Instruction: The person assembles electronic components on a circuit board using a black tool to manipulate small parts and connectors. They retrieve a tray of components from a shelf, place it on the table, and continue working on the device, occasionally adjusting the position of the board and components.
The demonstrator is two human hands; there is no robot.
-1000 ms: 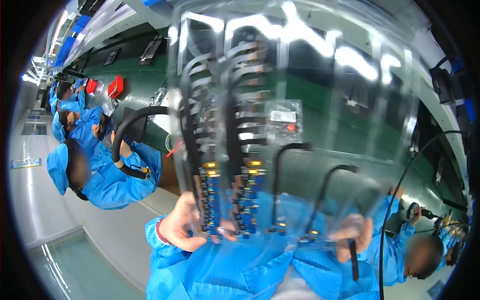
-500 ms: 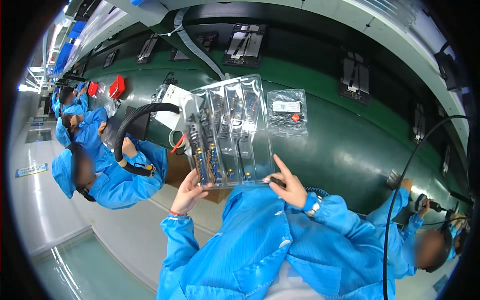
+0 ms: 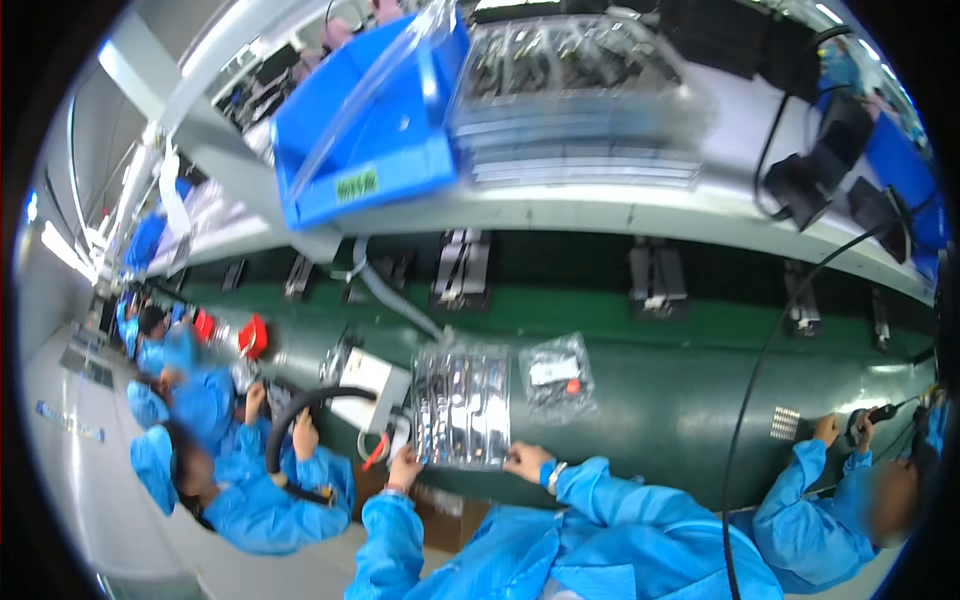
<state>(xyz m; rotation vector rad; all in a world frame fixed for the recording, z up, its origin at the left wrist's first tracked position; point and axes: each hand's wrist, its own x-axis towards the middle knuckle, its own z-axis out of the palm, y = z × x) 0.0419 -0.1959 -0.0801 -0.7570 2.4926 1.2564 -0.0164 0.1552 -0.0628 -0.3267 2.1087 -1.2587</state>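
Observation:
A clear plastic compartment tray [image 3: 462, 405] with narrow dark and shiny parts in its slots is in front of me at the near edge of the green bench. Its near left corner is in the fingers of my left hand [image 3: 403, 468], which are closed on the rim. At the near right corner my right hand [image 3: 528, 462] grips the same tray. Any small item under the right fingers is too blurred to make out. Just right of the tray lies a clear plastic bag [image 3: 557, 378] with a white label and a red dot.
Above the bench runs a shelf with a blue bin [image 3: 370, 130] and stacked clear trays [image 3: 585, 110]. A black flexible hose [image 3: 285, 430] curves at the left, beside a white box [image 3: 368, 388]. Co-workers in blue sit on both sides. A black cable [image 3: 755, 400] hangs at the right.
My view has tilted up, bringing the shelf into sight. The tray has moved away from me, down toward the bench, and both hands have gone with it.

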